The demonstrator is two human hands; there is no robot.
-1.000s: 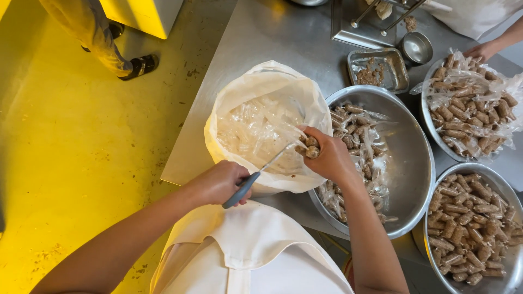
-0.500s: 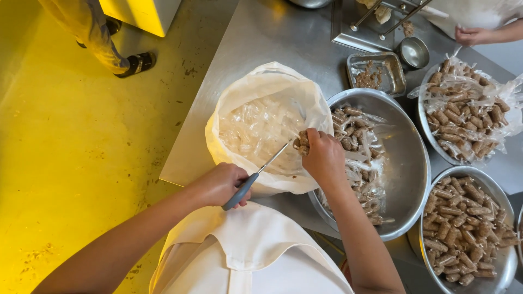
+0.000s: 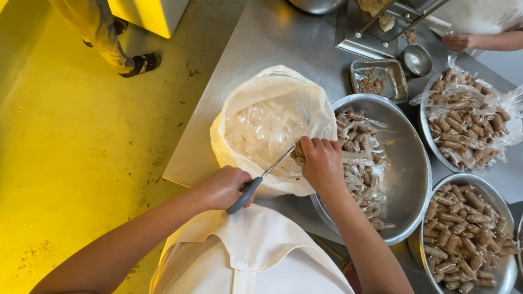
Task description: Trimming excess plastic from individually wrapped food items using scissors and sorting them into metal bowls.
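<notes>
From above, I look down at my two bare hands working at the edge of a steel table (image 3: 261, 49). My left hand (image 3: 226, 188) is clenched around the grey-blue handle of a pair of scissors (image 3: 260, 178), whose thin metal blades slant up and away from the knuckles toward my other hand. My right hand (image 3: 322, 163) is closed in a fist, fingers curled tight around a small wrapped bundle of brown sausages (image 3: 298, 154); only the end of the bundle shows past the fingers, and the blade tips meet it there. Directly beneath and beyond both hands sits a white bag (image 3: 256, 98), its mouth rolled open, with crumpled clear plastic wrappers (image 3: 267, 130) inside. Just past my right wrist, touching the bag, is a large metal bowl (image 3: 406, 163) holding more plastic-wrapped sausages. Farther out from that hand stand two more bowls, one near (image 3: 468, 239) piled with unwrapped sausages, one beyond (image 3: 463, 122) heaped with sausages in plastic. A small metal tray (image 3: 378, 80) lies past the big bowl. Another person's hand (image 3: 460, 42) rests at the far corner of the table.
</notes>
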